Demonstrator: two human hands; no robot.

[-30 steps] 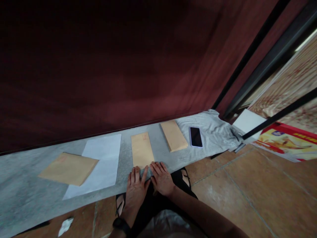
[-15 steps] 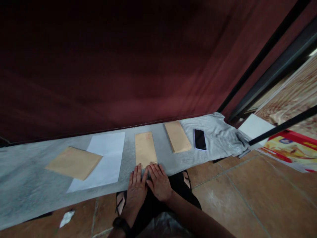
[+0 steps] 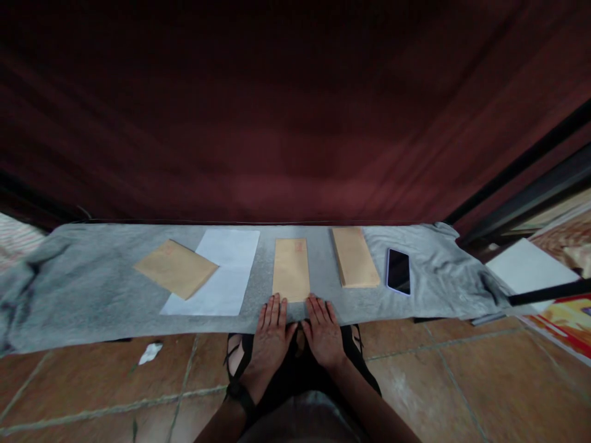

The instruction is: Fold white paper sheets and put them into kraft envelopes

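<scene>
A grey cloth (image 3: 83,295) is spread along the tiled floor in front of a dark red curtain. My left hand (image 3: 271,335) and my right hand (image 3: 324,331) lie flat and open, fingers stretched, on the cloth's near edge. Their fingertips sit just below a brown envelope (image 3: 291,269) lying upright in the middle. A second brown envelope (image 3: 355,265) lies to its right. A third brown envelope (image 3: 175,268) rests tilted on a white sheet of paper (image 3: 221,277) to the left. A black phone (image 3: 398,271) lies face up further right.
A crumpled white scrap (image 3: 150,352) lies on the brown tiles below the cloth. A white board (image 3: 529,274), a black bar (image 3: 549,292) and a red and yellow poster (image 3: 567,320) are at the right. The red curtain (image 3: 286,123) closes off the back.
The view has swung left and levelled, so the cloth now runs straight across. My hands stay flat at the envelope's near end, now slightly further apart.
</scene>
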